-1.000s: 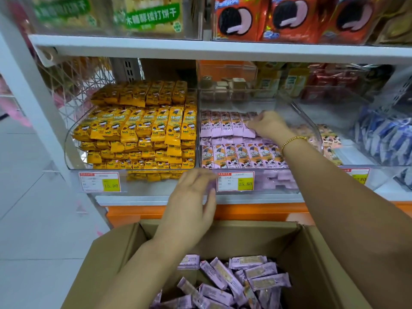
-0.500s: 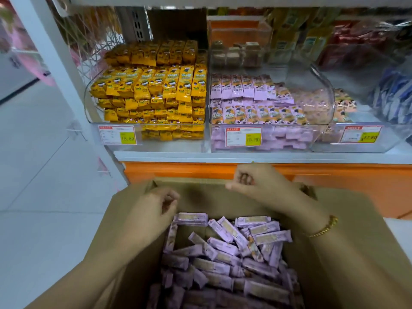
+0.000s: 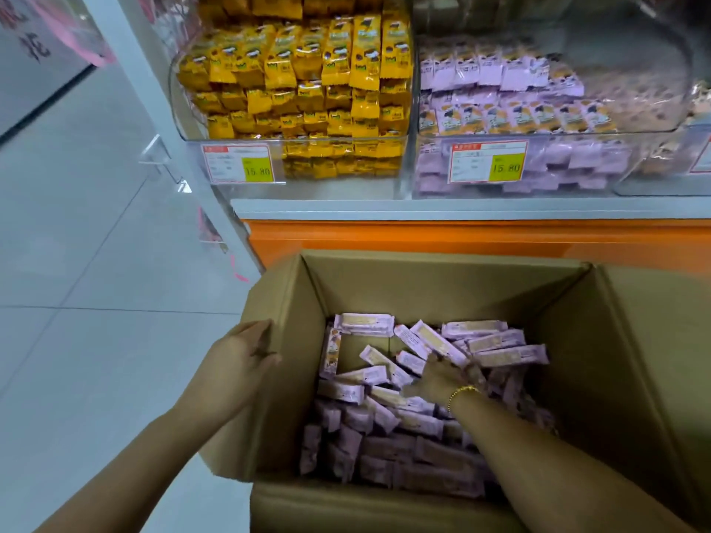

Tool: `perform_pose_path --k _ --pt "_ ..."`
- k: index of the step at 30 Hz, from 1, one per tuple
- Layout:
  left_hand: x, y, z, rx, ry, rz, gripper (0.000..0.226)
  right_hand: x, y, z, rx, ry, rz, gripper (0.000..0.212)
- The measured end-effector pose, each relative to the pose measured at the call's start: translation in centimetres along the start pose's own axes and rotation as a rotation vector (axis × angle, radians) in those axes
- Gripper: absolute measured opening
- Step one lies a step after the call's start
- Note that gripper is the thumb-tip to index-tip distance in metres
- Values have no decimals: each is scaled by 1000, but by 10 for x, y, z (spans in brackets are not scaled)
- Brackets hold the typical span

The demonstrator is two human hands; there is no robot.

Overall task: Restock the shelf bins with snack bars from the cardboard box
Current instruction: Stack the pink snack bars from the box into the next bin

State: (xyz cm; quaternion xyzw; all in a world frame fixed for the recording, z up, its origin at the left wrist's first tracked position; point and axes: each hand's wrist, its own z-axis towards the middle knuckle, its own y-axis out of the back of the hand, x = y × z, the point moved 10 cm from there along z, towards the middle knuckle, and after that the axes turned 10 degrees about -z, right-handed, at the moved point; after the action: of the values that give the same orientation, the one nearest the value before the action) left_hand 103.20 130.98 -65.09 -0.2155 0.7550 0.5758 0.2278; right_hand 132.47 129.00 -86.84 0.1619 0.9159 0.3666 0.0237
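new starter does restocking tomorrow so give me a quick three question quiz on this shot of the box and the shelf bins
1. True or false: the right hand is down among the purple-wrapped snack bars inside the brown cardboard box.
2. What does the left hand touch? A the box's left flap; B a price tag; C the orange shelf base.
3. Fill in: the clear plastic bin of purple bars stands to the ___ of the clear plastic bin of yellow packets.
Key: 1 true; 2 A; 3 right.
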Motion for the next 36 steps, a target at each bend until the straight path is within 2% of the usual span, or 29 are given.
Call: perform_pose_path --k 5,9,12,15,19,21,24,27,29,31,32,34,36 --pt "2 0 8 5 13 -83 57 16 4 3 -142 -21 115 112" --pt "1 0 12 20 14 -79 57 14 7 9 -255 -86 60 93" --pt "1 0 13 21 13 -87 55 17 10 11 -282 -62 16 76" --pt "1 -1 14 26 16 -75 44 20 10 14 -274 -17 99 59" --pt "2 -2 14 37 22 -61 38 23 6 16 -303 19 270 63" --pt "1 -2 14 41 23 -57 37 22 4 18 -304 0 374 44" --pt "-2 -1 13 48 21 -70 20 22 3 18 -233 -28 487 43" --pt "-2 -2 16 73 19 -41 35 19 -4 23 -81 -57 534 48" --pt "0 -5 20 103 43 -6 42 17 -3 21 -15 -37 616 59" --pt "-2 -7 24 113 47 91 34 17 8 16 16 24 707 69" --pt "-8 -6 27 86 19 126 27 16 17 11 17 51 745 61" --pt "-22 0 32 -23 -33 15 22 16 40 -6 -20 119 791 34" --pt "-32 5 36 -104 -18 -304 29 19 71 -29 -105 209 801 30"
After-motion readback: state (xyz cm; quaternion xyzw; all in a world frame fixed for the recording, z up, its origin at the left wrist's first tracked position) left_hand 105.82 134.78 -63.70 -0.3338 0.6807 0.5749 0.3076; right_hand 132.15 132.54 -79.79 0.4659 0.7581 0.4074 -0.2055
